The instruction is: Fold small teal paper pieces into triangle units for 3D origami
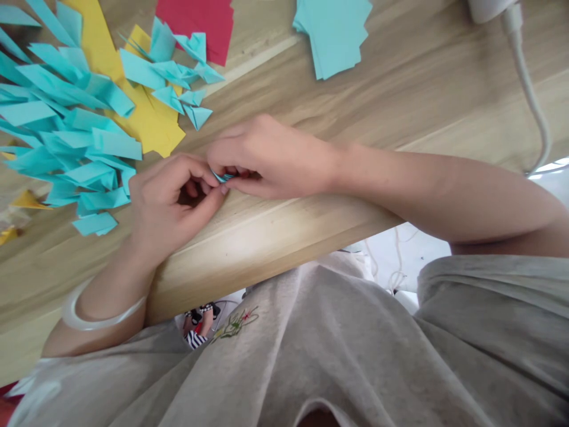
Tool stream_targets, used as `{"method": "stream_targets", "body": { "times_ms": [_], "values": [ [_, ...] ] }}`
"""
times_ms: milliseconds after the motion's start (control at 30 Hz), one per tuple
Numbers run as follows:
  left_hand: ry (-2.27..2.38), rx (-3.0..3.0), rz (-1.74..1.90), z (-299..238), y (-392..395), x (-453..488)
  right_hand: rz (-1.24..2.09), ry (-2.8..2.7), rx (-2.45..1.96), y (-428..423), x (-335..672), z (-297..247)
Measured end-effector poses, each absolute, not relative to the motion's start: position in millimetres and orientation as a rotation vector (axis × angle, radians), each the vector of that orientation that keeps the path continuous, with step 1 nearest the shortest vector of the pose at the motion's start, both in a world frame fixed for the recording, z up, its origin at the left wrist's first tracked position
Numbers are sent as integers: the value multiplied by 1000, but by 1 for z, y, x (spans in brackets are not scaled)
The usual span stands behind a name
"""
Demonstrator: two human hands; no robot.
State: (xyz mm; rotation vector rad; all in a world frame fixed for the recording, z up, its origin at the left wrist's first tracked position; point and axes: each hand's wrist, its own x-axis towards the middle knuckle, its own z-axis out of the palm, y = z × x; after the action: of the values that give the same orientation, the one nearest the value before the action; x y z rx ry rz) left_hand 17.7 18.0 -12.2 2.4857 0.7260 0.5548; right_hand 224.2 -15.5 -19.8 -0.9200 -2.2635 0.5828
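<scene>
My left hand (pixel 171 201) and my right hand (pixel 267 157) meet near the front edge of the wooden table (pixel 400 95). Both pinch a small folded piece of teal paper (pixel 221 176) between thumbs and fingertips. Most of that piece is hidden by the fingers. A pale bangle (pixel 89 317) sits on my left wrist. Just left of my left hand lies a large heap of folded teal paper pieces (pixel 66 136).
Yellow sheets (pixel 151 121) lie under the teal heap. A red sheet (pixel 200 21) sits at the top edge. A stack of teal squares (pixel 335 32) lies at the top right of centre. A white cable (pixel 531 95) runs down the right side.
</scene>
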Motion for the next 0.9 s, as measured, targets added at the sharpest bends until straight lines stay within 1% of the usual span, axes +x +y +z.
{"method": "stream_targets", "body": {
  "times_ms": [200,300,400,467,600,900],
  "values": [
    [783,2485,462,-10,16,18,653,-2285,-918,-16,225,-20],
    [750,2485,532,-9,16,17,776,-2321,-994,-18,225,-15],
    [822,2484,410,-6,15,18,885,-2355,-1074,-19,224,-9],
    [861,2486,347,-4,14,18,887,-2359,-1082,-19,224,-7],
    [777,2497,480,-7,15,18,863,-2377,-1081,-19,223,-8],
    [790,2484,456,-3,14,21,883,-2378,-1113,-18,223,-8]
  ]
}}
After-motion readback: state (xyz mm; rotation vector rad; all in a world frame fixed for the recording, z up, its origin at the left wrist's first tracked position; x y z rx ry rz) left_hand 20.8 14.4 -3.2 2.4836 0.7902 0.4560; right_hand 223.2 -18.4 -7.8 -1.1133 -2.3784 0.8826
